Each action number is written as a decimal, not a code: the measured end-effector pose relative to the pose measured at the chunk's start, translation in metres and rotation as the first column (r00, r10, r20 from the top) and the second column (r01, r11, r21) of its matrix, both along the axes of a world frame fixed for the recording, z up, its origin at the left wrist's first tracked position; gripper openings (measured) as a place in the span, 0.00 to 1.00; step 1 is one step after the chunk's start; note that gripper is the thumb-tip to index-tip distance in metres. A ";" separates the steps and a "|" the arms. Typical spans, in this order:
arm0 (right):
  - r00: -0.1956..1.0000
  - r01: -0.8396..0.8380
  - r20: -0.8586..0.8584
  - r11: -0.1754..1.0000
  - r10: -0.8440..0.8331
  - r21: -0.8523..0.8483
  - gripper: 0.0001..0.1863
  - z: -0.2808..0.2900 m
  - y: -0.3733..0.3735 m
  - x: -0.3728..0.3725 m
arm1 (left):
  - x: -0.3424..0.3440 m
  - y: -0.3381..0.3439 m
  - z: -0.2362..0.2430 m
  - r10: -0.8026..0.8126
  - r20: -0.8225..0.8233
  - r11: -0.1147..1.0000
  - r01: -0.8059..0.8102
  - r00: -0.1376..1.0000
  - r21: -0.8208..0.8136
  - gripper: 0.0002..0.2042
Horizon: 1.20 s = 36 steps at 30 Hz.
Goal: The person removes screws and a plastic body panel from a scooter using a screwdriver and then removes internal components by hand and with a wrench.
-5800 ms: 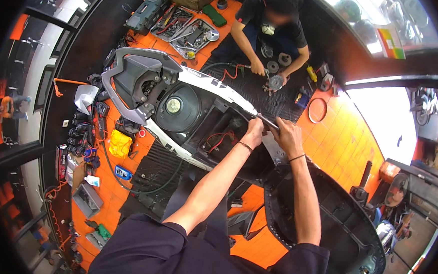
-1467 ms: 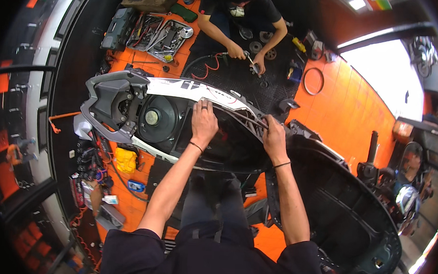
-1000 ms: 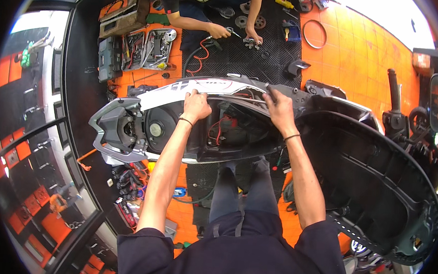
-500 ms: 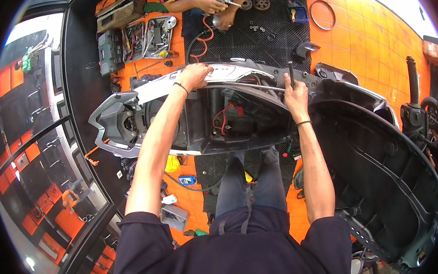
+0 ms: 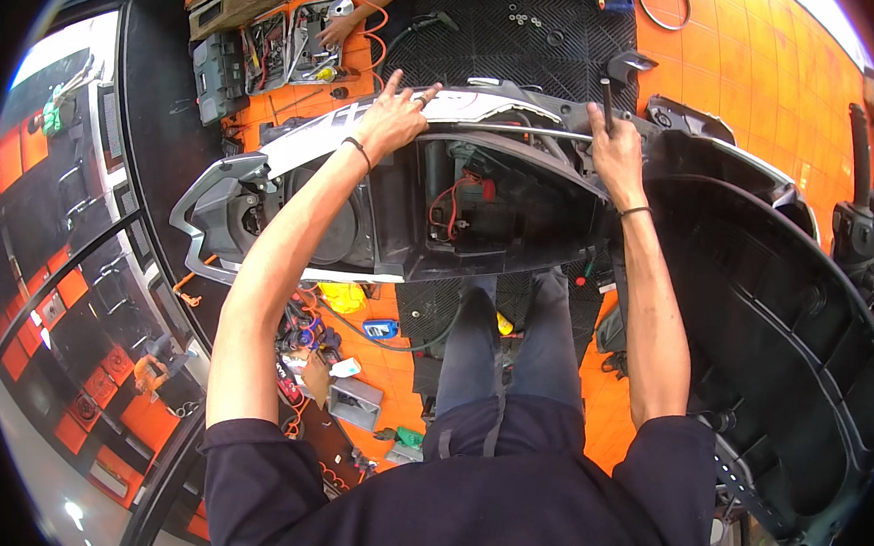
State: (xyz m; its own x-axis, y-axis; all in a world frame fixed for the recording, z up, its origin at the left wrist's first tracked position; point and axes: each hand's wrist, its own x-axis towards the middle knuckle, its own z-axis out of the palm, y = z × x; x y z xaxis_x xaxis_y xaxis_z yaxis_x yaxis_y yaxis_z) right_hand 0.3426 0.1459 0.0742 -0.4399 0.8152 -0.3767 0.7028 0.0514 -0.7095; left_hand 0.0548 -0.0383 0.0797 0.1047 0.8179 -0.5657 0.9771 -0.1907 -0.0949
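Note:
My left hand rests with fingers spread on the white side panel of a scooter body that lies across in front of me. My right hand is closed around the black grip of a T-handle wrench. Its thin metal shaft runs left along the panel's edge toward my left hand, where its tip is hidden. Below both hands is the dark under-seat compartment, with red wires inside. The raised black seat stands open to the right of my right forearm.
Beyond the scooter, a co-worker's hand reaches into a tool tray beside a dark tool case. Small metal parts lie on the black mat. A handlebar grip rises at far right; a blue bottle sits near my legs.
My left hand's fingers have gone from curled to spread. My right hand and the wrench have shifted slightly right and up in view. The co-worker's hand has moved from an air tool to the tray.

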 end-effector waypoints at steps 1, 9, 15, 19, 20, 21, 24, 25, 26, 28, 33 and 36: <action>1.000 -0.025 0.006 0.999 0.026 -0.035 0.24 0.004 0.001 0.002 | 0.003 0.001 -0.002 0.026 -0.018 0.997 -0.027 0.999 -0.070 0.12; 0.963 -0.121 -0.245 0.992 0.110 -0.030 0.12 0.017 -0.015 0.006 | 0.021 0.002 -0.018 0.182 -0.203 0.881 -0.252 0.962 -0.401 0.17; 0.988 -0.059 -0.147 0.989 0.039 -0.137 0.14 0.029 -0.017 0.003 | 0.003 0.006 -0.018 0.443 -0.038 0.733 -0.386 0.896 -0.560 0.23; 0.988 -0.032 -0.152 0.988 0.009 -0.152 0.14 0.022 -0.017 0.007 | -0.012 -0.002 -0.019 0.392 0.078 0.782 -0.287 0.917 -0.553 0.25; 0.985 -0.023 -0.173 0.992 0.001 -0.122 0.13 0.019 -0.018 0.007 | -0.014 -0.004 -0.019 0.378 0.093 0.792 -0.270 0.921 -0.548 0.25; 0.981 -0.013 -0.195 0.996 -0.005 -0.092 0.12 0.016 -0.020 0.006 | -0.015 -0.007 -0.019 0.512 0.149 0.754 -0.360 0.846 -0.549 0.24; 0.978 -0.005 -0.207 0.997 -0.011 -0.076 0.12 0.013 -0.021 0.005 | -0.013 -0.005 -0.020 0.569 0.117 0.715 -0.419 0.814 -0.560 0.23; 0.979 -0.006 -0.203 0.997 -0.011 -0.082 0.13 0.014 -0.020 0.004 | -0.010 -0.005 -0.020 0.575 0.083 0.703 -0.440 0.814 -0.558 0.23; 0.982 -0.011 -0.189 0.997 -0.004 -0.078 0.13 0.015 -0.018 0.003 | -0.004 -0.003 -0.020 0.578 0.053 0.695 -0.457 0.814 -0.555 0.23; 0.987 -0.020 -0.161 0.997 0.009 -0.069 0.12 0.016 -0.016 0.000 | -0.002 -0.002 -0.016 0.611 0.053 0.680 -0.490 0.790 -0.545 0.24; 0.987 -0.045 -0.156 0.989 0.024 -0.138 0.18 0.030 -0.009 -0.005 | -0.011 -0.006 -0.016 0.634 0.110 0.662 -0.464 0.765 -0.588 0.25; 0.987 -0.041 -0.162 0.991 0.020 -0.129 0.18 0.027 -0.009 -0.002 | -0.016 -0.002 -0.014 0.634 0.151 0.660 -0.429 0.758 -0.617 0.25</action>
